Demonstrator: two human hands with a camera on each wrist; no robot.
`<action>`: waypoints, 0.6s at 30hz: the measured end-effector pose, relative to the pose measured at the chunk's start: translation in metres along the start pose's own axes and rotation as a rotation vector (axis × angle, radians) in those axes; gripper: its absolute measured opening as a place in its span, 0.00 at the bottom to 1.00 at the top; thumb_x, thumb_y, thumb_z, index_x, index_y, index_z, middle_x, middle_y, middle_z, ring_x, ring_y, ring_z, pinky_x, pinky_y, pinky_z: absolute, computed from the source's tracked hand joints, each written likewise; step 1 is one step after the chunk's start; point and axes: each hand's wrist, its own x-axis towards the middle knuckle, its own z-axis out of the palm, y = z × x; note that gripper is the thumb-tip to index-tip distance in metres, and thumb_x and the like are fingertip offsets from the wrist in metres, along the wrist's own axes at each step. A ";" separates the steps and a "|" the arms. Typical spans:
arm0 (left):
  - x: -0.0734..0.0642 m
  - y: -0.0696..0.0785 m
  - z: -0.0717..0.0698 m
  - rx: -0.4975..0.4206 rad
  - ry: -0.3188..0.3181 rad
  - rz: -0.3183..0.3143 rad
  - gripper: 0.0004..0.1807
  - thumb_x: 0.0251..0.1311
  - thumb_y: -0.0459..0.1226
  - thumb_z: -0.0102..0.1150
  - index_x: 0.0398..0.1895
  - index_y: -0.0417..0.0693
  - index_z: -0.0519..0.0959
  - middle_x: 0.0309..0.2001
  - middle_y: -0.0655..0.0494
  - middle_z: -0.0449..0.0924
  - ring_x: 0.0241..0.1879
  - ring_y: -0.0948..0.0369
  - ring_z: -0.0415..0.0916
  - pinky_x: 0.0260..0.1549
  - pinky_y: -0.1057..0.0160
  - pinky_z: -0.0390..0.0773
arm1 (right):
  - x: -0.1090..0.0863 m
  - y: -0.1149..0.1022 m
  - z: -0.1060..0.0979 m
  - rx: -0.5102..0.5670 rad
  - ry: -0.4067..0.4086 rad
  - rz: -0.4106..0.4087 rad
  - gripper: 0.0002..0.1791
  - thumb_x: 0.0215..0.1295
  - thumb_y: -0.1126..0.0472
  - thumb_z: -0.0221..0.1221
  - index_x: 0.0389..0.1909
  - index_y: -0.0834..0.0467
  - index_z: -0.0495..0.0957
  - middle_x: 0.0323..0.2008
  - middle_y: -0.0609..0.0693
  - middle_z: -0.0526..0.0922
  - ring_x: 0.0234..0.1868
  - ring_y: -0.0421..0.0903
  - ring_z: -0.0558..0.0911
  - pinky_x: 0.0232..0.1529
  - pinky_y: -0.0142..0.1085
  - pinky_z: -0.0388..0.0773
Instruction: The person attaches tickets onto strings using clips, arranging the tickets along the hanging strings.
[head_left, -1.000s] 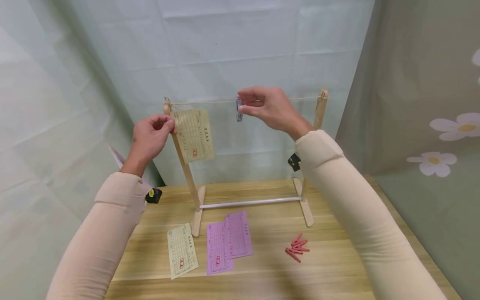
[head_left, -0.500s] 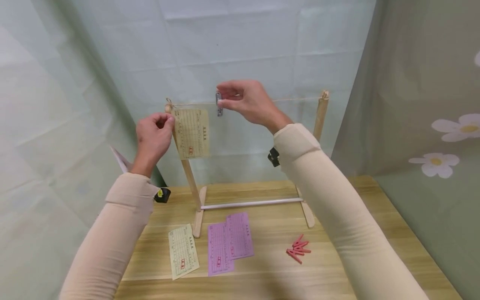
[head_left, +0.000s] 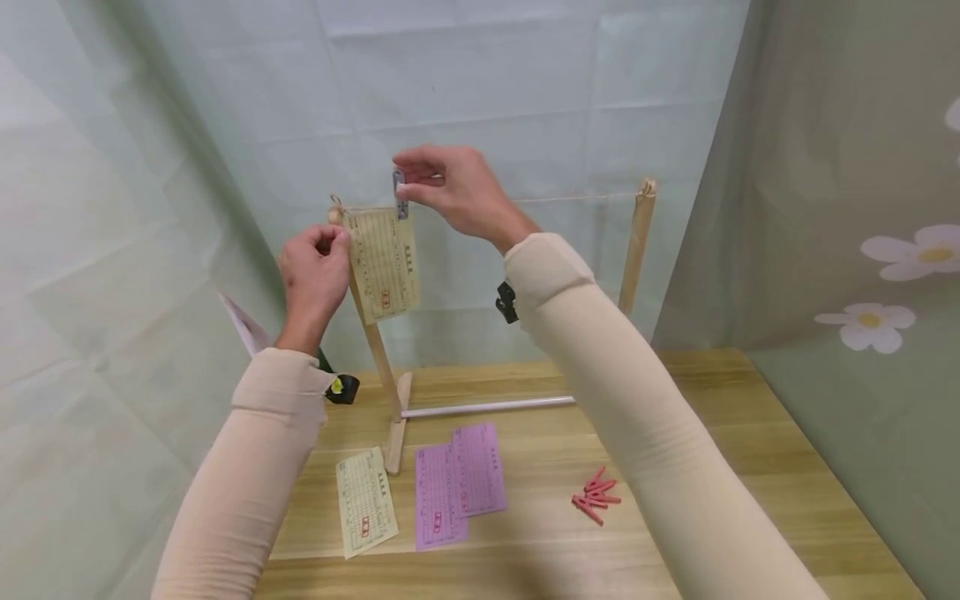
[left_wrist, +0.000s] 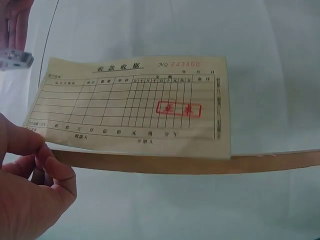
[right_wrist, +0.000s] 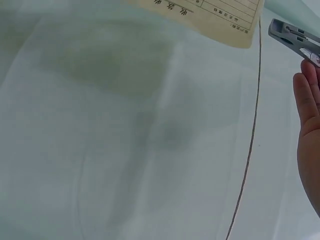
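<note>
My left hand (head_left: 315, 271) pinches the upper left corner of a yellow receipt slip (head_left: 384, 267), which hangs beside the left post of a wooden stand. In the left wrist view the slip (left_wrist: 135, 105) shows printed rows and a red stamp. My right hand (head_left: 461, 192) pinches a grey clothespin (head_left: 401, 196) between thumb and fingers, over the slip's top edge near the string (head_left: 570, 199). The right wrist view shows the clothespin (right_wrist: 295, 40) apart from the slip (right_wrist: 220, 17), with the string running between them.
On the wooden table (head_left: 525, 558) lie another yellow slip (head_left: 366, 502), overlapping purple slips (head_left: 478, 469) and several red clothespins (head_left: 596, 496). The stand's left post (head_left: 382, 358) and right post (head_left: 637, 246) hold the string; a white rod (head_left: 487, 407) joins them low down.
My right hand has moved left along the string with the grey clothespin, from mid-string to the slip's top edge. My left hand stays at the slip's corner, its forearm shifting slightly right.
</note>
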 end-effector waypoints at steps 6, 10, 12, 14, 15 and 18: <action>-0.002 0.001 0.002 -0.021 0.014 -0.018 0.15 0.74 0.41 0.50 0.46 0.38 0.82 0.37 0.51 0.77 0.36 0.62 0.69 0.32 0.67 0.68 | 0.009 -0.006 0.010 0.034 0.039 -0.008 0.21 0.66 0.66 0.64 0.60 0.63 0.77 0.57 0.53 0.81 0.53 0.39 0.80 0.54 0.23 0.72; -0.002 0.003 0.005 -0.048 0.025 -0.023 0.15 0.74 0.39 0.50 0.46 0.37 0.81 0.37 0.52 0.76 0.36 0.62 0.69 0.32 0.67 0.68 | 0.014 -0.008 0.014 0.024 0.054 -0.021 0.19 0.67 0.66 0.63 0.57 0.63 0.78 0.54 0.52 0.82 0.52 0.39 0.80 0.54 0.22 0.72; -0.003 0.003 0.006 -0.057 0.027 -0.024 0.14 0.74 0.39 0.50 0.46 0.37 0.81 0.36 0.52 0.75 0.36 0.62 0.69 0.32 0.67 0.68 | 0.015 -0.008 0.015 0.007 0.057 -0.023 0.17 0.67 0.67 0.63 0.56 0.63 0.79 0.53 0.52 0.82 0.51 0.39 0.80 0.54 0.22 0.72; -0.004 0.002 0.007 -0.060 0.029 -0.025 0.14 0.74 0.39 0.51 0.46 0.37 0.81 0.36 0.52 0.76 0.36 0.62 0.69 0.32 0.67 0.68 | 0.016 -0.007 0.016 -0.011 0.059 -0.026 0.16 0.67 0.67 0.62 0.54 0.63 0.79 0.51 0.51 0.82 0.51 0.39 0.80 0.54 0.22 0.72; -0.004 0.002 0.008 -0.061 0.027 -0.027 0.14 0.74 0.39 0.51 0.46 0.37 0.82 0.36 0.52 0.76 0.36 0.62 0.69 0.32 0.67 0.67 | 0.017 -0.006 0.016 -0.018 0.058 -0.025 0.15 0.67 0.67 0.62 0.54 0.63 0.79 0.51 0.51 0.82 0.51 0.39 0.80 0.54 0.22 0.72; -0.005 0.003 0.010 -0.060 0.027 -0.035 0.14 0.74 0.38 0.52 0.46 0.37 0.82 0.37 0.52 0.76 0.36 0.62 0.68 0.33 0.66 0.68 | 0.018 -0.005 0.017 -0.030 0.053 -0.020 0.15 0.67 0.66 0.62 0.53 0.62 0.79 0.50 0.51 0.83 0.50 0.39 0.80 0.54 0.22 0.71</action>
